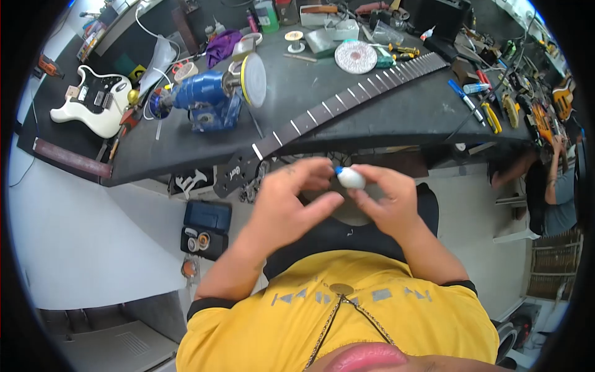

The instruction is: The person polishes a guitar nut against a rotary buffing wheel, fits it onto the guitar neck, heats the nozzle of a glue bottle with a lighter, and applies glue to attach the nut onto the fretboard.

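Observation:
Between the thumb and fingers of my right hand point(392, 199) is a small white bottle point(352, 179), pinched in front of my body. Its blue cap point(338, 170) points left. My left hand point(288, 201) is beside the cap, fingers curled and thumb apart; the fingertips are near the cap, and I cannot tell whether they touch it. Just beyond my hands, a guitar neck point(347, 99) with a dark fretboard and pale fret lines lies diagonally on the black workbench point(186, 149). Its black headstock point(237, 175) overhangs the front edge.
A blue bench grinder point(207, 96) with a pale disc stands left, near a white guitar body point(93, 102). Markers point(466, 101) and yellow-handled pliers point(491, 118) lie right. Spools point(294, 42) and containers line the back. Another person point(555, 192) works at far right. An open case point(206, 229) sits below.

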